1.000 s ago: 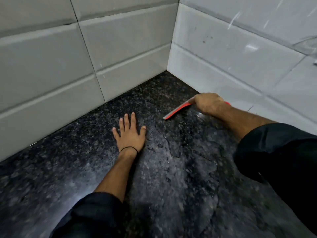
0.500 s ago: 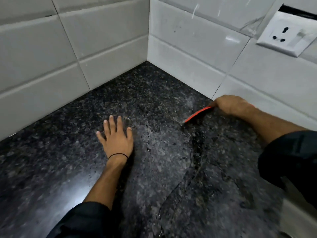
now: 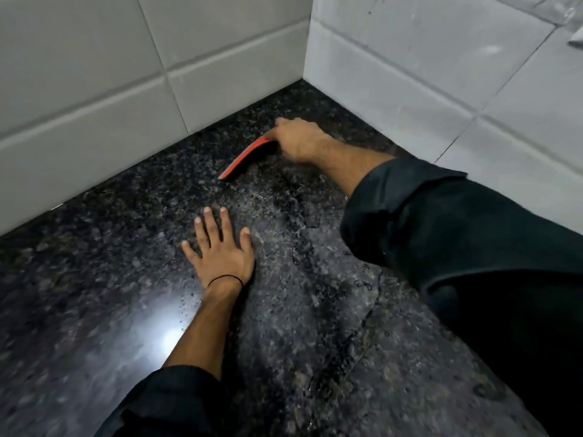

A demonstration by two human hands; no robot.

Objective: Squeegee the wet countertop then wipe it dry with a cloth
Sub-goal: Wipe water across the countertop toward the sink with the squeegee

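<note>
Granite countertop [image 3: 94, 310], speckled black, wet sheen, in white-tiled corner | R hand [image 3: 299, 140] grasps red squeegee [image 3: 244, 159], blade on stone; L hand [image 3: 220, 250] flat, fingers splayed

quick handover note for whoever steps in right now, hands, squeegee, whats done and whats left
Right hand: closed on the red squeegee, blade down on the black granite countertop near the tiled corner.
Left hand: empty, flat on the counter, fingers spread, bracing.
Done: squeegeeing is under way; the area left of the left hand looks smoother and glossy.
Left: a water film and droplets cover the middle and right of the counter. Finish squeegeeing, then wipe dry. No cloth is in view.
</note>
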